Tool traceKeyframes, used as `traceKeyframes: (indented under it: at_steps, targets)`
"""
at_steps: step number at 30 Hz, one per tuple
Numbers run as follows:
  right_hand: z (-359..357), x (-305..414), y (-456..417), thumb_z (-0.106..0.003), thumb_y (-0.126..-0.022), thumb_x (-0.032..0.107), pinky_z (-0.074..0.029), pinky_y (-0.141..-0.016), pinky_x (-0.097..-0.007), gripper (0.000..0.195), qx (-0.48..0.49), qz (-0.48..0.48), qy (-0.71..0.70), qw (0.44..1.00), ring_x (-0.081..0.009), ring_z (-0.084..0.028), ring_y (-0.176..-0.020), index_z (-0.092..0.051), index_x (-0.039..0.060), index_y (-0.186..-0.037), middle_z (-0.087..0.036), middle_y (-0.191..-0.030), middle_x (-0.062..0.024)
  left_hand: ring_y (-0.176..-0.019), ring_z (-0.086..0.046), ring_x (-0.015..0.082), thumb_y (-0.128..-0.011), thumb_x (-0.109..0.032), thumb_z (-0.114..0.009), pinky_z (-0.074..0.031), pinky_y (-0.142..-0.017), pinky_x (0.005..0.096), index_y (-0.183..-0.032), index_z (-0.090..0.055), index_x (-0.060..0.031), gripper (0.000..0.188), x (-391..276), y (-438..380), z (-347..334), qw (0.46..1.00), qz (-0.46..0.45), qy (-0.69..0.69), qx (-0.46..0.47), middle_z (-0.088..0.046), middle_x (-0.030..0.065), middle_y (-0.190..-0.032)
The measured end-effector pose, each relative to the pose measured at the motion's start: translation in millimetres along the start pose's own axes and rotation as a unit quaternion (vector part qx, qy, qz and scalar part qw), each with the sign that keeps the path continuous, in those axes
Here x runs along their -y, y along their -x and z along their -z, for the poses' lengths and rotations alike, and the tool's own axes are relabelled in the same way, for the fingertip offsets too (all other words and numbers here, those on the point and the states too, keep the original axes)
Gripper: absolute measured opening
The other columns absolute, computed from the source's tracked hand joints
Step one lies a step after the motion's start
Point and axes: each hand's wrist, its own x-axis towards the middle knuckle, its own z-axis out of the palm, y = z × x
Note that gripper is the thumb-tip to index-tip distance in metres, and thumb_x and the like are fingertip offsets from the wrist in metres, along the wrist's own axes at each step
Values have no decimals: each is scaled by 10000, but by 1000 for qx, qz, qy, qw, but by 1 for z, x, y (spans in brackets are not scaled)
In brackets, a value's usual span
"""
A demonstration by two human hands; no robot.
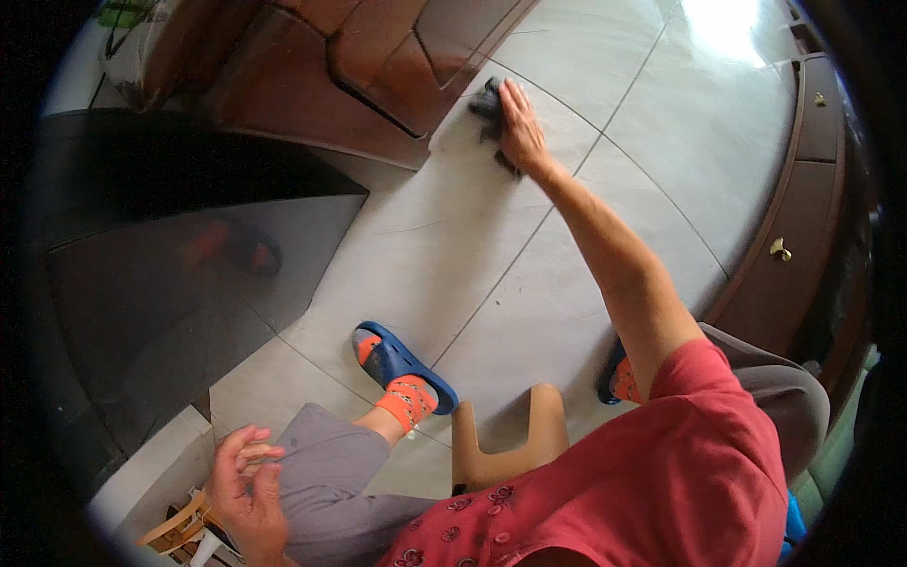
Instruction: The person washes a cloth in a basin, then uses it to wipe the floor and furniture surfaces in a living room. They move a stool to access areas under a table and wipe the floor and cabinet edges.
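My right hand (pixel 523 135) lies over a dark crumpled cloth (pixel 487 101) on the pale tiled floor (pixel 460 262). Its fingers point away from me, and part of the cloth is hidden under the palm. My right arm is stretched far forward, beside the base of a brown wooden piece of furniture (pixel 283 78). At the lower left, my left hand (pixel 248 489) is raised near my left knee. Its fingers are loosely bent, with a gap to the thumb and nothing in between.
A glossy black panel (pixel 163 298) stands on the left and reflects a slipper. Along the right runs a brown drawer front (pixel 772 262) with brass-coloured knobs. A tan stool (pixel 506 453) is beneath me, between my feet in blue slippers (pixel 404 365). Small wooden items (pixel 181 528) show at lower left.
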Motion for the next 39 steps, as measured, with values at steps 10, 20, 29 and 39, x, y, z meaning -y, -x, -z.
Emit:
traceKeyframes:
  at_steps: [10,20,29,39]
  targets:
    - [-69,-6,-46,-484,-905,233,-143,-1198,-479,498,268,112,236,927,-334,-344,-1368,-482,72,-1377,-467,-1420,-140,-847,-670,295,-905,-17,-568,-566,-717,349,-1263,-483,152,404,-27,-28,19,992,-122,35,14,-626,284,-1085]
    - [-20,81,71,-601,-768,79,-167,-1203,-483,678,295,171,134,931,-333,-191,-1460,-435,56,-1425,-297,-1557,-99,-750,-676,329,-945,-320,-623,-575,-642,359,-1174,-516,202,580,-22,-1,44,961,-250,114,-28,-633,313,-993]
    - [-25,183,98,-581,-693,-110,-473,-972,-429,568,201,56,-129,969,-377,-511,-1156,-599,50,-1238,-556,-1345,-92,-676,-663,311,-986,-284,-559,-559,-544,320,-1157,-518,209,523,-3,6,55,939,-329,97,-39,-631,309,-962]
    - [-249,190,-30,-554,-870,-37,-488,-902,-366,386,18,42,-161,986,-290,-606,-1049,-624,95,-1226,-650,-1162,-166,-707,-669,267,-996,-281,-548,-518,-554,271,-1252,-482,151,506,10,9,61,968,-235,79,-34,-651,280,-1001]
